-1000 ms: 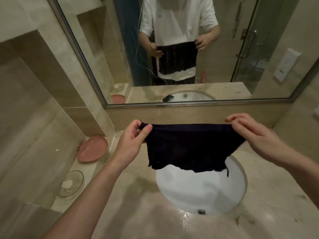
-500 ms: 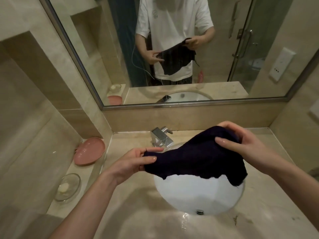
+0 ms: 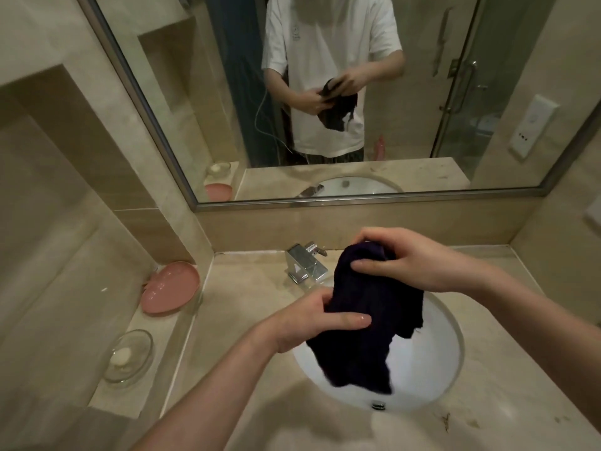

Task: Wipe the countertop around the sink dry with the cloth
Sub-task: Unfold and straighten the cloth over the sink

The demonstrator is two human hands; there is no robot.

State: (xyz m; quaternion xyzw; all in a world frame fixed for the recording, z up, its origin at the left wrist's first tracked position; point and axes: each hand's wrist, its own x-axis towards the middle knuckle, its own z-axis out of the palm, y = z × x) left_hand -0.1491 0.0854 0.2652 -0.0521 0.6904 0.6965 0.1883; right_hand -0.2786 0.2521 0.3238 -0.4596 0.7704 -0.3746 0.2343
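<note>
At the centre of the frame both hands, left hand (image 3: 320, 323) and right hand (image 3: 411, 260), are clamped on the bunched dark purple fabric cloth (image 3: 367, 323) above the white oval sink (image 3: 432, 362), whose dangling end could dip into the wet basin and smear the beige stone tabletop (image 3: 247, 288).

Cloth (image 3: 367, 323) dk navy, plain; sink (image 3: 432, 362) wht; countertop (image 3: 260, 288) beige marble; dish (image 3: 170, 288) pink.

dark cloth (image 3: 367, 323) bunched between left hand (image 3: 312, 323) and right hand (image 3: 409, 258), above sink (image 3: 435, 359)
</note>
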